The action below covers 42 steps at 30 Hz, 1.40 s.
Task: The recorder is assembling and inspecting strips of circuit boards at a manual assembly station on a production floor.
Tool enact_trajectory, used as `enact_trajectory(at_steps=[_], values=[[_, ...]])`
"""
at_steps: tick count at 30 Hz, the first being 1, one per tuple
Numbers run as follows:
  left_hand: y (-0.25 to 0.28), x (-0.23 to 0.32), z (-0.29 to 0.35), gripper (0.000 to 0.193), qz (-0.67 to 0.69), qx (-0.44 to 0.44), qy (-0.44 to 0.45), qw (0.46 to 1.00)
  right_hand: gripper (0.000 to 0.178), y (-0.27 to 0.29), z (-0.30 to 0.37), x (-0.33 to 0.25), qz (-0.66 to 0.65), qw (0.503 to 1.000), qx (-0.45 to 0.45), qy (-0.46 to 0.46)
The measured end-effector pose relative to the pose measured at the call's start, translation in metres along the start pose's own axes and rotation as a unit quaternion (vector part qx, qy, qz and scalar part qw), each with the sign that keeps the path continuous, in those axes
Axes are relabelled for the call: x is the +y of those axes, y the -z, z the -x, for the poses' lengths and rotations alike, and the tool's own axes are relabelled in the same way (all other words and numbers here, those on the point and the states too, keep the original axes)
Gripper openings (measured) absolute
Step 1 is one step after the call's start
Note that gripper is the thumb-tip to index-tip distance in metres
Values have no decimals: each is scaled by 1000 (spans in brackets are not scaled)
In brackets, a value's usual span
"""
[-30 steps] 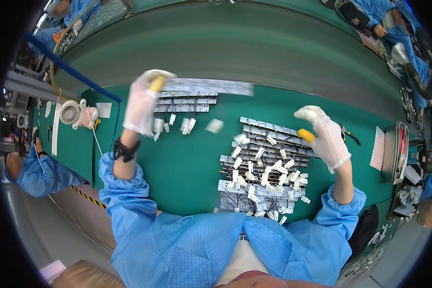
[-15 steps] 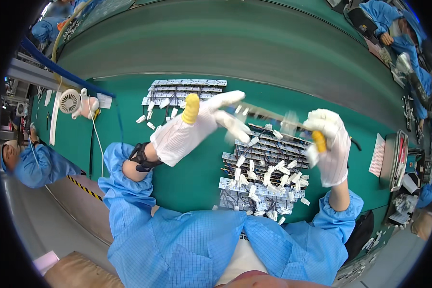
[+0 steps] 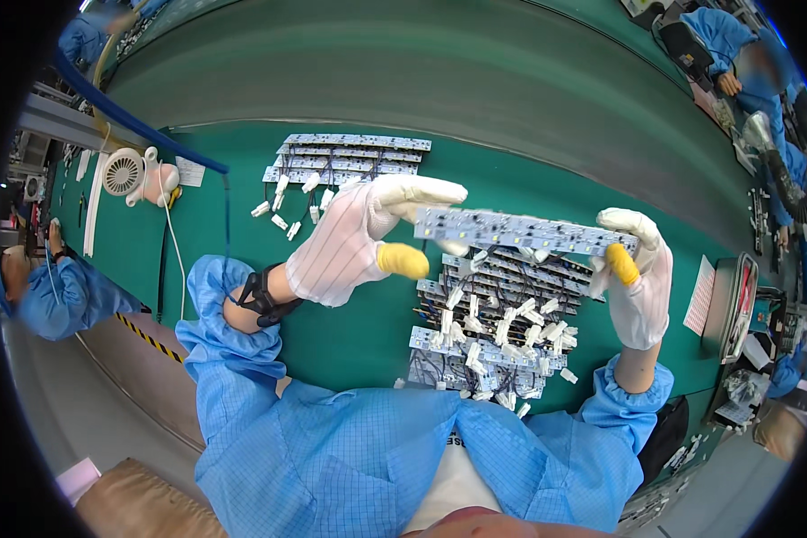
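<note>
A whitish LED circuit board strip (image 3: 524,232) is held up level above the bench, its face with small components toward me. My right hand (image 3: 635,282), in a white glove with a yellow thumb tip, pinches the strip's right end. At the other end is my left hand (image 3: 350,238), gloved alike, with fingers stretched out and thumb apart. Some of its fingertips pass behind the strip; whether they touch it I cannot tell. Below lies a pile of similar strips (image 3: 430,339) with dark wires and white connectors (image 3: 516,316).
Further strips with wired connectors (image 3: 350,143) lie at the far left of the green bench (image 3: 332,350). A small fan (image 3: 124,172) stands on the left, below a blue hose (image 3: 143,134). A metal-edged box (image 3: 735,305) sits at right. Co-workers in blue are around.
The strip has turned from edge-on to face me, and its blur has lessened. My left hand has rolled over, bringing its yellow thumb down toward the strip's left end.
</note>
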<state>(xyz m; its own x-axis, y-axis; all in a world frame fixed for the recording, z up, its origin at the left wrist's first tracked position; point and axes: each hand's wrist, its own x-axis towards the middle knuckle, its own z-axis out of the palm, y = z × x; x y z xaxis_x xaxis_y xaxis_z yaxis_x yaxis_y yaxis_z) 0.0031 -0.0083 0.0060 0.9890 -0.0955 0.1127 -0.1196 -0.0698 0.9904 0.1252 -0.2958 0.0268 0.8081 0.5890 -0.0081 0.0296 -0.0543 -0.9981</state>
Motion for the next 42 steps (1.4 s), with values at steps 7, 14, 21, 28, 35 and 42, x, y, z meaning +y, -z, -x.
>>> enact_trajectory(at_steps=[7,14,21,28,35,42], values=[[5,-1,2,47,-251,64,-147,955,48,6,-2,-2,-28,999,-27,11],[7,-1,0,46,-266,91,-135,950,53,11,1,-1,-12,999,-5,46],[17,-2,-4,41,-292,75,-152,941,48,14,7,-5,-66,997,-31,14],[19,-8,-7,36,-269,65,-194,941,40,10,11,-5,-69,996,-22,44],[18,-11,-6,35,-175,94,-147,969,45,15,14,-13,-23,998,-48,30],[11,-9,-11,50,-132,117,-57,983,51,15,14,-27,-86,992,-91,-26]])
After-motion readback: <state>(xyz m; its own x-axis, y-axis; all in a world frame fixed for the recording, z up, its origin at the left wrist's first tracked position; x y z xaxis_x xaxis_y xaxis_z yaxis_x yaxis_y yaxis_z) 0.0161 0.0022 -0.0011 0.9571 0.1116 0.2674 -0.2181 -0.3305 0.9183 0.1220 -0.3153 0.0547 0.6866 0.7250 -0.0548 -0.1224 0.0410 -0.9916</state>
